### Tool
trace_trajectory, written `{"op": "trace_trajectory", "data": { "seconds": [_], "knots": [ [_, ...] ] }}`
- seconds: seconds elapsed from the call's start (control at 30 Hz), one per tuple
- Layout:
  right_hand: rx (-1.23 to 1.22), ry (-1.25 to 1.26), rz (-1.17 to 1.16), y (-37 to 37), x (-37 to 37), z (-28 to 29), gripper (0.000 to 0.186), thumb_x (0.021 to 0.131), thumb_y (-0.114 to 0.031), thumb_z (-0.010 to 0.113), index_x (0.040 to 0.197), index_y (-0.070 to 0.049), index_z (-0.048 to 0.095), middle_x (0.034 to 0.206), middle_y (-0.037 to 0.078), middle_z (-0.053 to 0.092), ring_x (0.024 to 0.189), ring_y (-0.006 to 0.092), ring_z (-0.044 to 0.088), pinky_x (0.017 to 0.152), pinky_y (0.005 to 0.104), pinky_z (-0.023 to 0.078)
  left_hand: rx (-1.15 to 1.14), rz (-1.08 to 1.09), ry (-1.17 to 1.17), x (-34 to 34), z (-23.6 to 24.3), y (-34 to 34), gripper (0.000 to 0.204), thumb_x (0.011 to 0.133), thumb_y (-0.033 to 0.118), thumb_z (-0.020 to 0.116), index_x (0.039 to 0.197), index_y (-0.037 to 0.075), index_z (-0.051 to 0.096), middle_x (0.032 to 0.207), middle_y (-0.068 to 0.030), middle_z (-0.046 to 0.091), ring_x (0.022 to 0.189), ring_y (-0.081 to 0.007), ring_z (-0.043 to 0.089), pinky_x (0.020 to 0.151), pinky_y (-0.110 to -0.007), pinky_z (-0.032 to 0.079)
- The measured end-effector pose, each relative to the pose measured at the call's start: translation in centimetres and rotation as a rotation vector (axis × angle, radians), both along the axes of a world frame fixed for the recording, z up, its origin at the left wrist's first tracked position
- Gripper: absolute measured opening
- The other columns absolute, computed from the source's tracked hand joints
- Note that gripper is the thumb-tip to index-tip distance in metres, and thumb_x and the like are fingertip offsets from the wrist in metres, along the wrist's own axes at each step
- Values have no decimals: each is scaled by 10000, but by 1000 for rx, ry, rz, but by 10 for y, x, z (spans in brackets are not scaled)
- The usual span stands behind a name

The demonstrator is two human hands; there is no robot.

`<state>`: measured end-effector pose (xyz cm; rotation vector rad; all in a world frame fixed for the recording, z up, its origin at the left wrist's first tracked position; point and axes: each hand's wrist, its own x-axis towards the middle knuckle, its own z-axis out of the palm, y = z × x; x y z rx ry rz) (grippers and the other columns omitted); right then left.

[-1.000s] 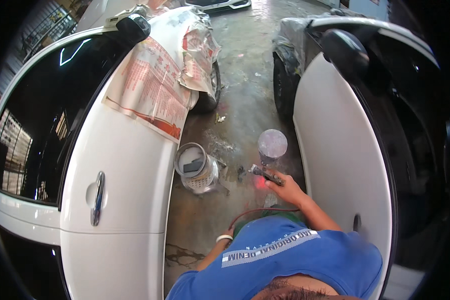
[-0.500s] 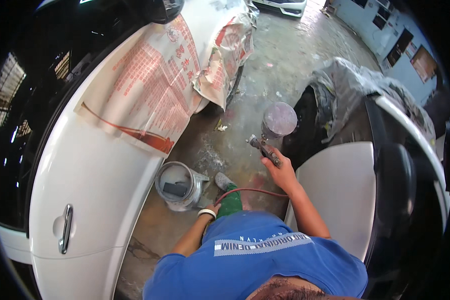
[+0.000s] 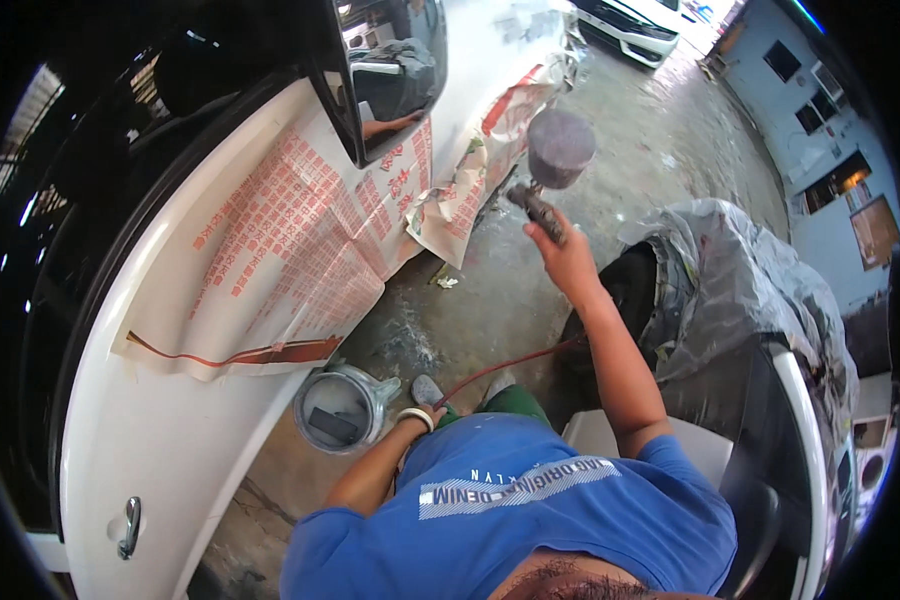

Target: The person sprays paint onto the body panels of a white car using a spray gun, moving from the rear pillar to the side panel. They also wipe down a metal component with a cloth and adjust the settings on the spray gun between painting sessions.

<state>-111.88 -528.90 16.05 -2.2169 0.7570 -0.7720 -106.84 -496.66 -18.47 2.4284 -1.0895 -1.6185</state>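
Observation:
My right hand (image 3: 570,265) is closed round the grip of a spray gun (image 3: 538,212), held out ahead of me over the floor. A round greyish cup (image 3: 562,150) sits at the top of the gun. The thin red air hose (image 3: 500,367) runs from beside my right forearm across to my left. Down by my left hip, my left hand (image 3: 432,412) is closed on that hose; part of its fingers is hidden. Left of the gun stands a white car (image 3: 180,420), its front part masked with red-printed paper (image 3: 260,250).
A round bucket (image 3: 336,376) with a dark block (image 3: 332,425) inside stands by the white car. The car's side mirror (image 3: 400,85) juts out. At right, grey plastic sheeting (image 3: 745,265) drapes another car beside its wheel (image 3: 625,300). A white car (image 3: 635,28) stands farther off.
My right hand has moved forward and up with the spray gun, closer to the papered car. My left hand stays on the hose. The view has shifted forward along the car.

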Motion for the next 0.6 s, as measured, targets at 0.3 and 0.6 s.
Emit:
{"op": "trace_trajectory", "data": {
  "seconds": [0.3, 0.6],
  "knots": [
    [11, 31, 13, -86, 56, -12, 458, 942, -317, 717, 1302, -49, 626, 781, 48, 646, 728, 122, 549, 693, 306, 480, -54, 319, 29, -9, 24, -37, 705, 950, 617, 453, 1228, 9, 676, 1233, -305, 630, 1200, -437, 596, 1037, -490, 446],
    [-102, 134, 223, -123, 46, 30, 518, 923, -380, 704, 1372, -155, 579, 1101, 236, 699, 1048, 417, 661, 857, 429, 510, -168, 273, 138, -23, 70, -160, 718, 942, 632, 468, 1235, 9, 673, 1235, -297, 638, 1184, -451, 604, 1019, -483, 454]
  ]
}}
